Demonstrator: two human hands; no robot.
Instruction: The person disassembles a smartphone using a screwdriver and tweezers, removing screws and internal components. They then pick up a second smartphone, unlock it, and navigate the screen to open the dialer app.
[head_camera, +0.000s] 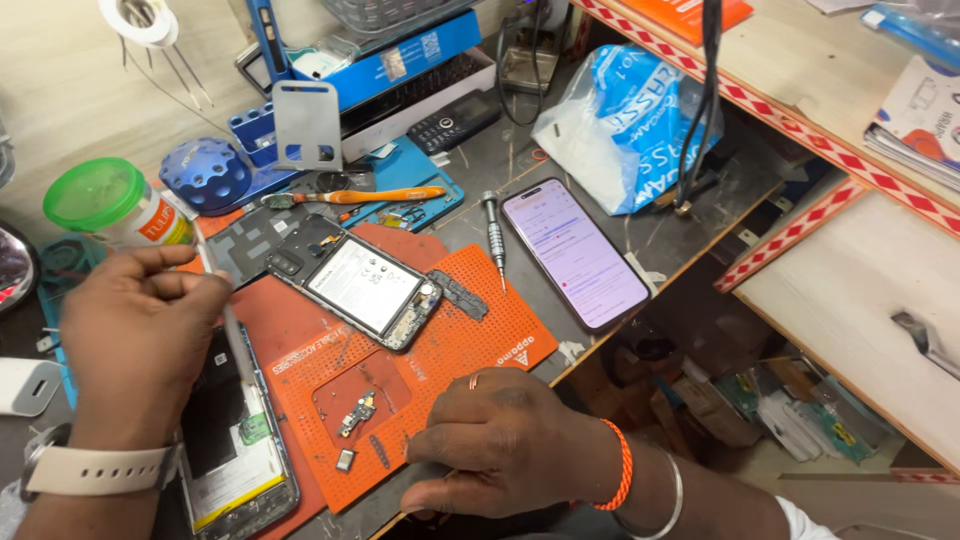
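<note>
The left hand (135, 335) is pinched shut on a thin pale tool (232, 335), thumb and fingers closed around its upper end, above the near left part of the worktop (520, 160). The tool slants down to an opened phone (235, 440) that lies below the hand at the near left edge, its back off, its battery and a small green board showing. The right hand (510, 440) rests palm down with fingers curled together on the near edge of an orange work mat (480, 320); it holds nothing that can be seen. Just beside its fingers, a small circuit part (357, 412) and a few tiny pieces lie on the mat.

A second opened phone (358, 283) lies tilted at the far side of the mat. To its right a small screwdriver (494, 235) lies on the worktop, and beyond that a phone with a lit screen (578, 253) sits near the right edge. An orange-handled tool (375, 196) lies behind the mat. At the far left stand a jar with a green lid (110, 205) and a blue round holder (207, 172). A blue and white plastic bag (625, 125) sits toward the far right corner.
</note>
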